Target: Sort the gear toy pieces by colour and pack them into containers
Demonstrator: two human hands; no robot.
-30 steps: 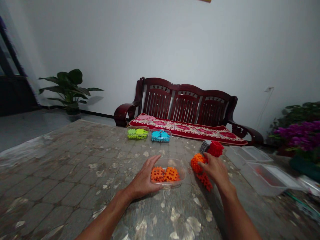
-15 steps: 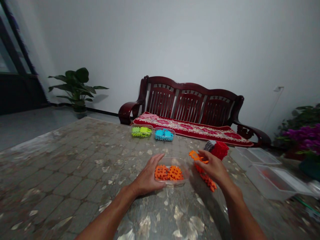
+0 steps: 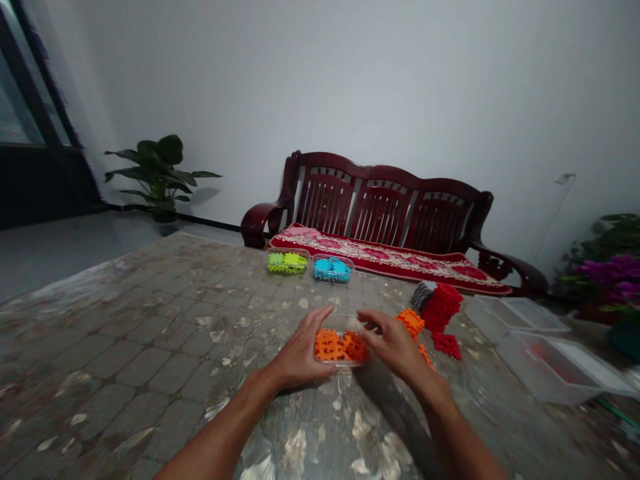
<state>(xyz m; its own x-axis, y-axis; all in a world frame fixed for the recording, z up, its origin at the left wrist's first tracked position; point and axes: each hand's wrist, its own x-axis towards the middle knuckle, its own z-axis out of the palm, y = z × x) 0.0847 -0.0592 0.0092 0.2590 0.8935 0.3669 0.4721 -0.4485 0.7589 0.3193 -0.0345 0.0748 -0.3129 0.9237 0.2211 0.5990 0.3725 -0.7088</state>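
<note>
A clear plastic container [image 3: 342, 324] with several orange lattice pieces [image 3: 332, 346] stands on the table in front of me. My left hand [image 3: 299, 353] lies flat against its left side, fingers stretched along the wall. Over its right half reaches my right hand [image 3: 393, 342], fingers extended leftward above the orange pieces; I see nothing pinched between them. Just right of that hand lie loose orange pieces [image 3: 411, 321], then a pile of red pieces [image 3: 443, 307] with a grey one [image 3: 423, 293] at its back.
Farther back stand a container of green pieces [image 3: 287, 262] and one of blue pieces [image 3: 333, 269]. Empty clear containers [image 3: 545, 360] sit at the right. Behind the patterned table [image 3: 150, 333] are a wooden bench [image 3: 385, 220], a potted plant [image 3: 160, 173] and purple flowers [image 3: 607, 273].
My right hand, which held an orange piece above the loose pile, has moved left over the orange container. The left hand stayed at the container's side. The camera shifted slightly.
</note>
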